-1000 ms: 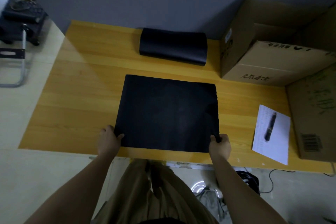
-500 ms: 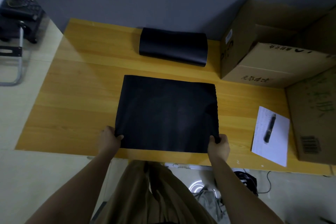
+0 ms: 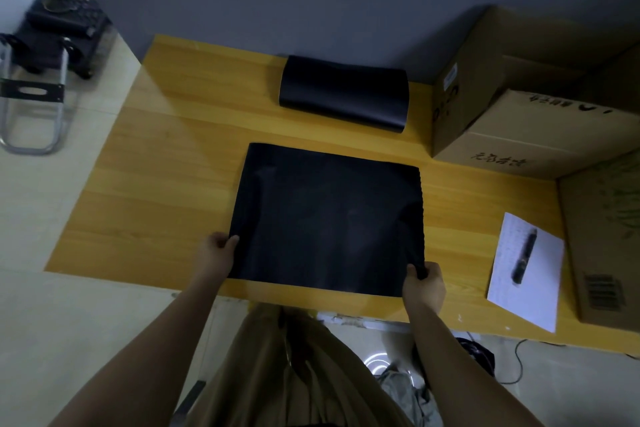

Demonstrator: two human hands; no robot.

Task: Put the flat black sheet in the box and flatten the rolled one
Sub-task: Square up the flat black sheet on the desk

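Both hands pinch the near corners of the flat black sheet (image 3: 327, 222): the left hand (image 3: 216, 253) grasps its near-left corner, the right hand (image 3: 424, 282) its near-right corner, where the material puckers slightly under the fingers. Most of the sheet lies flat on the wooden bench (image 3: 156, 184), at the middle of its near edge. Beyond it, at the far edge against the wall, the rolled sheet (image 3: 343, 94) sits curled and untouched. An open cardboard box (image 3: 519, 121) stands at the bench's far-right corner, a second carton (image 3: 602, 236) along the right edge, and a white paper (image 3: 502, 288) with a pen (image 3: 524, 256) lies near the near-right corner. Neither part of the job appears done: the flat sheet has yet to reach a box, and the roll remains to be flattened.
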